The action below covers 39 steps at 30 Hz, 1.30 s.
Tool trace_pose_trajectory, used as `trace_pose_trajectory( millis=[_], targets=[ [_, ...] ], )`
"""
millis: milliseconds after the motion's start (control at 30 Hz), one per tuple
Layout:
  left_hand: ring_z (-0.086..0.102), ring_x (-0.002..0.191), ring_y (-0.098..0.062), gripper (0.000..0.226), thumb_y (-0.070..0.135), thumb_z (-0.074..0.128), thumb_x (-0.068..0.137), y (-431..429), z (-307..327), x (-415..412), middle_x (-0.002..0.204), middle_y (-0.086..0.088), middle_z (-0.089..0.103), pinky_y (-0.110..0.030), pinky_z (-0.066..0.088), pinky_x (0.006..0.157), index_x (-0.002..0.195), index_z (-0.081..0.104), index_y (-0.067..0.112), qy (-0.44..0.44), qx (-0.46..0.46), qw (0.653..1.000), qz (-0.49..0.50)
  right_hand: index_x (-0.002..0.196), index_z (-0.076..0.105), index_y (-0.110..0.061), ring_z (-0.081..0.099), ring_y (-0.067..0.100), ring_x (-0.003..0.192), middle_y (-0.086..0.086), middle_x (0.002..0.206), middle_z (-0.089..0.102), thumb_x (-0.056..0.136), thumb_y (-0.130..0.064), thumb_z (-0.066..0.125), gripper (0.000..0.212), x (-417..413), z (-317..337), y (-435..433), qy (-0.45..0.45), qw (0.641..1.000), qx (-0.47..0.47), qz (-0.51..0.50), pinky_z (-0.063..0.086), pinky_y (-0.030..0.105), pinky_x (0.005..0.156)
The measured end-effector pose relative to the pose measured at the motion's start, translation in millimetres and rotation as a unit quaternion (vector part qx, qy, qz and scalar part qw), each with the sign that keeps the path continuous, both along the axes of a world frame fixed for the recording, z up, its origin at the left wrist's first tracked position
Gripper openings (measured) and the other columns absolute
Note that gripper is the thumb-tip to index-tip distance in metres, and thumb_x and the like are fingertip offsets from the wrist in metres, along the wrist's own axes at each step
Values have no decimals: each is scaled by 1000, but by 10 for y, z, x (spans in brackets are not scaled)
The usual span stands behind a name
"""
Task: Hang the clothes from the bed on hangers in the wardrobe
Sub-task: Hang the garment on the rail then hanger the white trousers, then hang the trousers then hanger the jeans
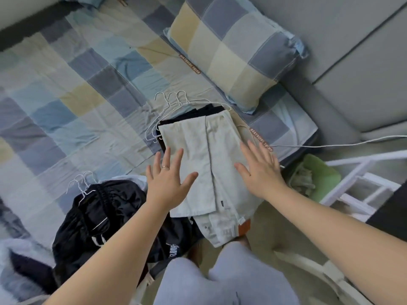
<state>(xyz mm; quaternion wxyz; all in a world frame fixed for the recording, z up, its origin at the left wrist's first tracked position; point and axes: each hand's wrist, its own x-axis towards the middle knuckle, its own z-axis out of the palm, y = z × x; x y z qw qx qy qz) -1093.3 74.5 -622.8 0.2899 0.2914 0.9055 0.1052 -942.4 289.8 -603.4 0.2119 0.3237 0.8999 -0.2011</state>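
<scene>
Folded pale trousers lie under both outstretched hands, left hand and right hand, fingers spread flat.

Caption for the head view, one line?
Left hand and right hand, both open, spread over folded pale trousers atop dark clothes and wire hangers on the checked bed.

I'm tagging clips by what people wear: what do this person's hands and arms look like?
The left forearm and right forearm are bare: no sleeves, watch or gloves. The left hand wears a thin ring on one finger; the right hand wears nothing.
</scene>
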Motion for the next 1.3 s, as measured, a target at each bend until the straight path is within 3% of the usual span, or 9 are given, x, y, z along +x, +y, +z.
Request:
trace_pose_trajectory(
  millis=[300, 600, 733, 933, 1067, 1300],
  targets=[
    [-15, 153, -21, 73, 71, 29, 95, -389, 922, 598, 168, 8, -9, -53, -6, 122, 157, 0, 45, 19, 64, 994, -82, 156, 6, -34, -6, 17, 151, -11, 165, 0, 100, -57, 21, 62, 865, 828, -996, 58, 988, 5, -142, 1, 54, 119],
    [-21, 152, -20, 74, 74, 26, 94, -22, 1271, 1548, 167, 8, -15, -54, -10, 121, 156, -4, 47, 28, 83, 959, -270, 156, 6, -35, -3, 20, 151, -9, 165, 4, 93, -66, 8, 70, 2068, 1259, -1427, 76, 952, 74, -286, 5, 53, 120],
    [-23, 151, -21, 74, 74, 21, 93, 250, 1442, 2183, 165, 9, -19, -54, -11, 121, 155, -8, 47, 44, 90, 924, -370, 156, 12, -35, 0, 21, 152, -9, 165, 8, 99, -59, 23, 62, 2782, 1424, -1561, 92, 920, 112, -363, 5, 54, 119],
    [-22, 151, -19, 80, 82, 9, 83, 522, 1801, 3548, 166, 11, -17, -48, -16, 117, 155, -7, 48, 74, 165, 861, -475, 154, 9, -36, -2, 21, 152, -10, 165, 7, 93, -66, 12, 68, 4130, 1729, -1919, 104, 873, 162, -448, 3, 53, 120],
    [-18, 152, -17, 79, 78, 18, 87, 601, 2118, 4564, 167, 11, -12, -51, -8, 121, 157, 1, 46, 56, 241, 813, -527, 154, 15, -34, 4, 23, 151, -9, 164, 12, 94, -64, 15, 67, 5039, 1946, -2235, 116, 838, 212, -488, 6, 55, 119],
    [-21, 152, -19, 75, 75, 20, 93, 645, 2585, 6262, 167, 9, -13, -51, -13, 120, 158, 3, 42, 30, 325, 704, -631, 155, 13, -33, 0, 21, 151, -11, 164, 10, 97, -61, 14, 64, 6468, 2269, -2751, 97, 774, 281, -559, 1, 54, 118]
  ],
)
